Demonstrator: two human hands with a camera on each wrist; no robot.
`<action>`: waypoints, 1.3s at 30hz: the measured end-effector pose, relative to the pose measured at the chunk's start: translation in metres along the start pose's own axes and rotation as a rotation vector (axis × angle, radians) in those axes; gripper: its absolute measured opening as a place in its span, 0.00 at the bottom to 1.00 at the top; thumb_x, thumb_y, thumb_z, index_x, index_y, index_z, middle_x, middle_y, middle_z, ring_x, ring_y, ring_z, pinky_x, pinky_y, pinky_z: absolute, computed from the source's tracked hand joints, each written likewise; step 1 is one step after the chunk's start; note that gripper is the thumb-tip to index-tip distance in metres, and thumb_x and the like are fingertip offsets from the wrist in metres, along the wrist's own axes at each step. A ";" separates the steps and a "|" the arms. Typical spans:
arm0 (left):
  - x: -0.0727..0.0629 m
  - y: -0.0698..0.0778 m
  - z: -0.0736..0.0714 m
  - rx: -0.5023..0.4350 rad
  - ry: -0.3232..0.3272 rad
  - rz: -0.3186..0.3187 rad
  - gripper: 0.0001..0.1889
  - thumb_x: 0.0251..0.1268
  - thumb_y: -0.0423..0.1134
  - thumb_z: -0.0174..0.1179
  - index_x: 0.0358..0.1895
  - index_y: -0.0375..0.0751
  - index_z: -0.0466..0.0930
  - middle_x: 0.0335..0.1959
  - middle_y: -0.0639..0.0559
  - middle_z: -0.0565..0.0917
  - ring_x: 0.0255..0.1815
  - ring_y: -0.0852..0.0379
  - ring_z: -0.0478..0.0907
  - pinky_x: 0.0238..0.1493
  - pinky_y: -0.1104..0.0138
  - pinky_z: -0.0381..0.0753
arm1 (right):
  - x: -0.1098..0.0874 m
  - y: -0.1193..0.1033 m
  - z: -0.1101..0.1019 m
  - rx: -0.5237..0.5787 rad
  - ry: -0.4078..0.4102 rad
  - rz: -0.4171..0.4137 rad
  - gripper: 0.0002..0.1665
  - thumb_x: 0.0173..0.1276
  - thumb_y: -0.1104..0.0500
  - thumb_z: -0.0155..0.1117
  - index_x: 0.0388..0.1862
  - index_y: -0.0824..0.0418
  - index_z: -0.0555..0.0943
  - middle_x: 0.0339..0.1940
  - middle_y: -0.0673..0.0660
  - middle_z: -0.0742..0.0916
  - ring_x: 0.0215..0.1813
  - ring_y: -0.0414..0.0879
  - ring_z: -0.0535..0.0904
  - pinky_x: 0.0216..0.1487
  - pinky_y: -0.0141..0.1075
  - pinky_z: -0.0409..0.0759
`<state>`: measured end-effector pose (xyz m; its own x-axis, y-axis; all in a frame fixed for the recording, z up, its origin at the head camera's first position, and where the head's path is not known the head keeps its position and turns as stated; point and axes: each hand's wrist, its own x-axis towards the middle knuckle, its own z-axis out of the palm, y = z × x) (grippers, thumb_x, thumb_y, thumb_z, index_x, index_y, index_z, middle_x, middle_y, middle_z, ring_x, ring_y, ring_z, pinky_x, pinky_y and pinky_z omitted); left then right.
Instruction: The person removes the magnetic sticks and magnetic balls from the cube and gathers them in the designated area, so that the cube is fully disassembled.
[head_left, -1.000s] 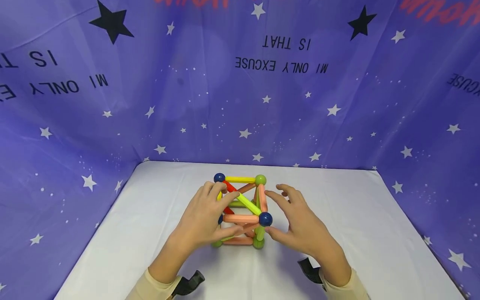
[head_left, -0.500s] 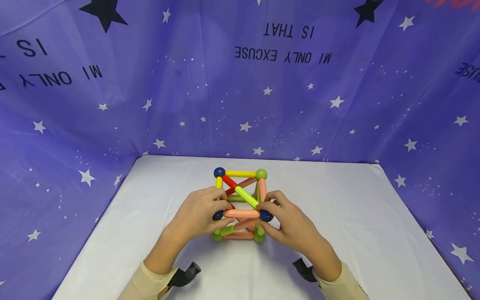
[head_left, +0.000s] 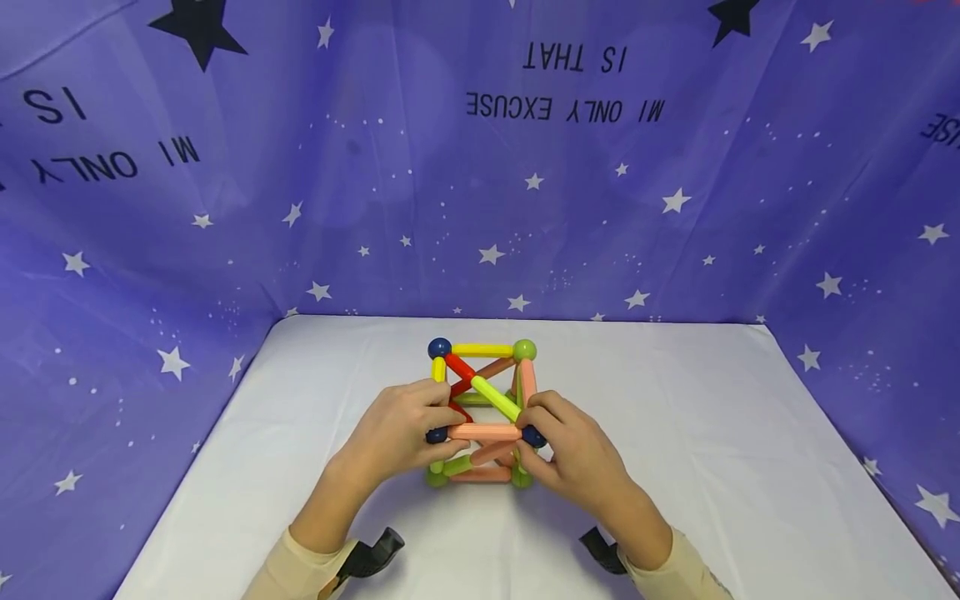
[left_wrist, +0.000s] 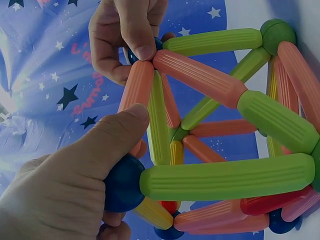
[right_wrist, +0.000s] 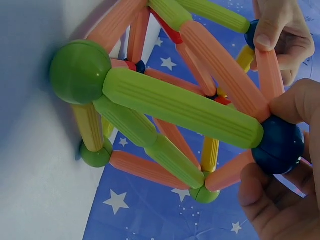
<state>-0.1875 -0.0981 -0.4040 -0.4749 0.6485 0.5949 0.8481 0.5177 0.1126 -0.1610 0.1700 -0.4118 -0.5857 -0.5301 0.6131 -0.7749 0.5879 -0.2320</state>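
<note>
A cube-shaped frame of magnetic rods and balls stands on the white table, with crossed diagonal rods on its faces. My left hand (head_left: 397,429) pinches the left end of the top front orange rod (head_left: 486,432), beside a blue ball (left_wrist: 124,184). At the other end of that rod, my right hand (head_left: 577,450) grips another blue ball (right_wrist: 280,145) between thumb and fingers. Green balls (right_wrist: 80,72) form the lower corners near me. A yellow rod (head_left: 482,351) runs along the top back edge. The hands cover part of the front corners.
The white table (head_left: 675,400) surrounds the frame on all sides. Behind it and at both sides hangs a purple curtain (head_left: 420,208) with stars and lettering. Black wrist mounts (head_left: 371,554) sit by the cuffs.
Both hands have come in to the frame's front top corners. The right hand, earlier apart from the blue ball, now grips it; the left has moved down onto the orange rod's end.
</note>
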 end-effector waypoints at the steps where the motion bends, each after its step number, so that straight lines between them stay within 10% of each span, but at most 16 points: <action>1: 0.000 0.000 0.000 -0.001 0.003 0.002 0.09 0.46 0.45 0.76 0.30 0.48 0.88 0.24 0.62 0.68 0.25 0.65 0.63 0.23 0.74 0.63 | 0.000 0.000 0.000 -0.002 0.007 -0.002 0.07 0.59 0.58 0.64 0.37 0.55 0.78 0.44 0.48 0.79 0.38 0.39 0.75 0.36 0.32 0.78; 28: -0.002 0.001 -0.001 -0.017 0.012 -0.019 0.09 0.47 0.46 0.76 0.29 0.48 0.88 0.23 0.62 0.68 0.23 0.65 0.62 0.22 0.75 0.61 | 0.003 -0.004 -0.001 0.000 0.028 -0.069 0.05 0.61 0.63 0.62 0.31 0.55 0.75 0.41 0.47 0.77 0.37 0.36 0.73 0.35 0.27 0.75; 39: 0.000 0.002 -0.002 -0.021 0.019 -0.009 0.09 0.47 0.46 0.76 0.30 0.48 0.88 0.23 0.61 0.68 0.23 0.65 0.62 0.22 0.75 0.61 | 0.004 -0.008 -0.011 -0.079 -0.088 -0.021 0.16 0.48 0.67 0.65 0.35 0.52 0.76 0.42 0.42 0.77 0.40 0.35 0.71 0.37 0.29 0.75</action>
<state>-0.1847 -0.0985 -0.4021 -0.4785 0.6327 0.6088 0.8485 0.5116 0.1352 -0.1548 0.1702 -0.3994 -0.5904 -0.5926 0.5479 -0.7684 0.6204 -0.1570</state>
